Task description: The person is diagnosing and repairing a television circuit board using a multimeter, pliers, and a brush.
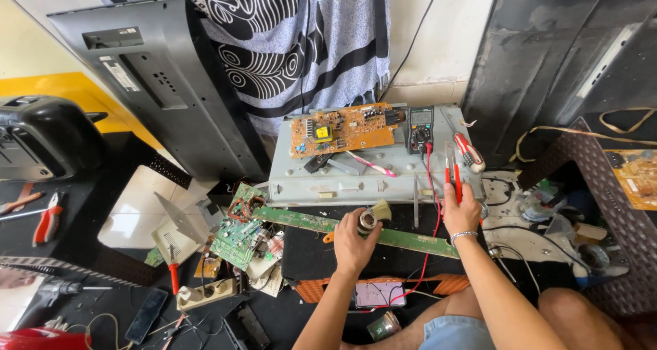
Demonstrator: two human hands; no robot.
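Centrally, at 6 o'clock of grey metal chassis (pixel 356 179): left hand (pixel 352 244) closed round small brush (pixel 373 216), over long green strip board (pixel 390 237). Right hand (pixel 462 213) pinching two red meter probes (pixel 453 175). Probes light, stiff, sharp-tipped; best held mid-shaft. Strip board thin, flexy, prob. fragile; take by edges.

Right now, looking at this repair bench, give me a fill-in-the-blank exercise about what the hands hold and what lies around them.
1. The right hand grips two thin probes coloured ____.
2. The left hand holds a small ____ with pale bristles.
3. The orange circuit board lies on a grey metal panel, to the left of the dark ____.
4. Under both hands lies a long, narrow strip board coloured ____.

Missing words: red; brush; multimeter; green
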